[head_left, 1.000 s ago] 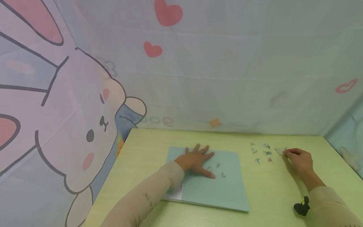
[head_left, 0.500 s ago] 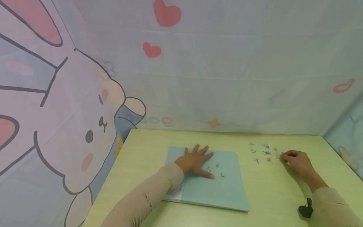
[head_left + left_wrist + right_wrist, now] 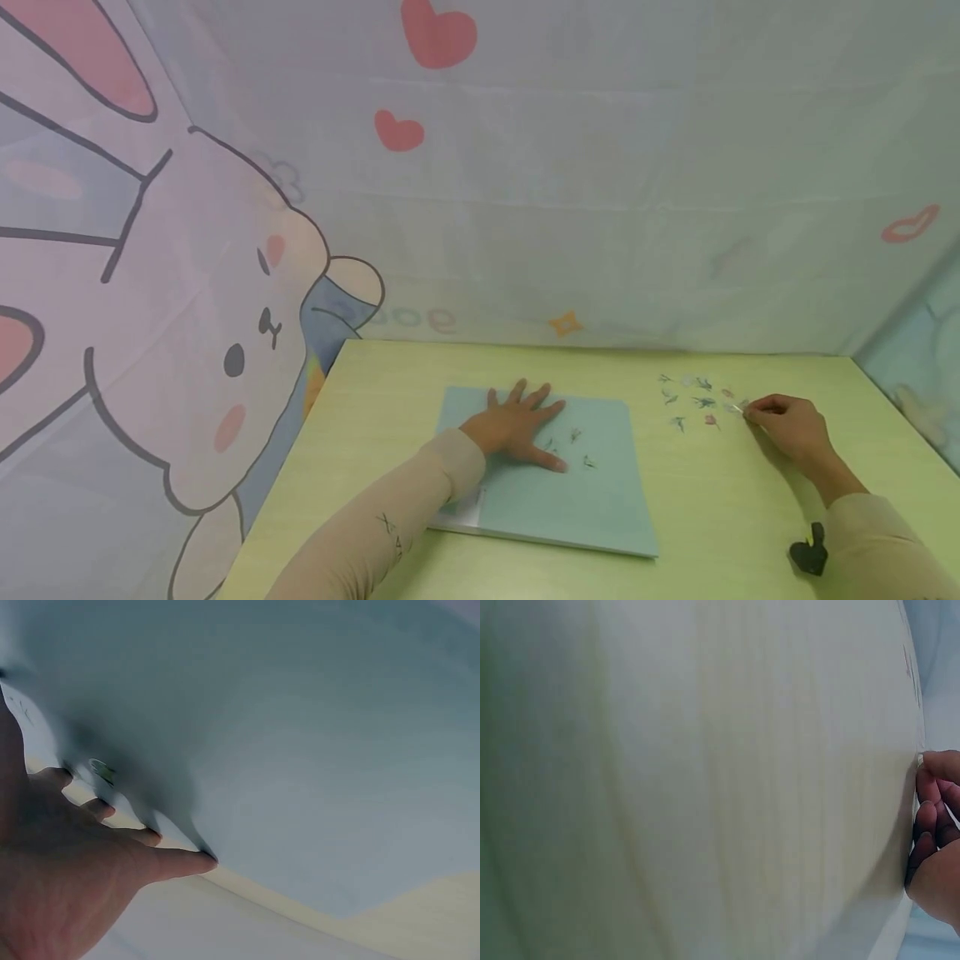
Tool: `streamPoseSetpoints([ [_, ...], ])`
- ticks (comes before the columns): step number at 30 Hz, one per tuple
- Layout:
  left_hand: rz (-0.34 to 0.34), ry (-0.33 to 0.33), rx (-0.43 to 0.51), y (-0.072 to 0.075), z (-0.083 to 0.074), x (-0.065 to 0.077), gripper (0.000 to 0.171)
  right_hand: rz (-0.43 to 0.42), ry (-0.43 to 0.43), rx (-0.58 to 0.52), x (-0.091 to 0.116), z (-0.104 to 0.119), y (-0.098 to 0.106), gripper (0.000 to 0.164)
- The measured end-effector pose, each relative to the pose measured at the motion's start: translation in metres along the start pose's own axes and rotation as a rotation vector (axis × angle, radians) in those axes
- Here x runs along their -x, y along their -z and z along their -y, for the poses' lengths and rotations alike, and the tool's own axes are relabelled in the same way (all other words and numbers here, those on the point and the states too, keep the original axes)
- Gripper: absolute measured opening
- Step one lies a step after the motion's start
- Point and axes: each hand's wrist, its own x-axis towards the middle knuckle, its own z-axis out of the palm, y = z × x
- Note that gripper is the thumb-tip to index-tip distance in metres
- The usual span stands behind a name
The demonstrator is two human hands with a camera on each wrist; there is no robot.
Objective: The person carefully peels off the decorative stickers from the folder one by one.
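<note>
I see a flat, pale blue-green folder (image 3: 570, 500) with square corners and a whitish strip (image 3: 467, 508) at its near left corner. Three tiny, leafy green-grey sprigs (image 3: 589, 462) show on its front. The person's left hand (image 3: 513, 425) lies on the folder's left part, fingers and thumb spread wide, and the sprigs sit just beside the thumb.

Well over to the right, the right hand (image 3: 791, 425) is bent in, with thumb and finger pinching a small, thin, see-through whitish piece (image 3: 737, 408). I can't make out its picture. It is right at the fingertips, low over the pale yellow-green table (image 3: 600, 367). Just left of it are little blue-green flower bits (image 3: 704, 402) and a pink flower bit (image 3: 711, 421), laid close together.

A second ago, the right hand was a bit farther from the person, and its piece was too. The left hand has stayed in the same spot.
</note>
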Motion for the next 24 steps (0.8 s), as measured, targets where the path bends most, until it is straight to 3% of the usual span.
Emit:
streamPoseSetpoints([
  [15,-0.005,-0.003,-0.002,-0.0008,-0.0019,-0.0016,0.109,-0.080,-0.045,-0.024,0.0045,-0.0011,-0.0004,0.047],
  [24,-0.039,-0.041,0.032,-0.0001,0.0024,0.0017,0.106,-0.081,-0.086,-0.075,0.0040,0.0083,-0.0047,0.052],
])
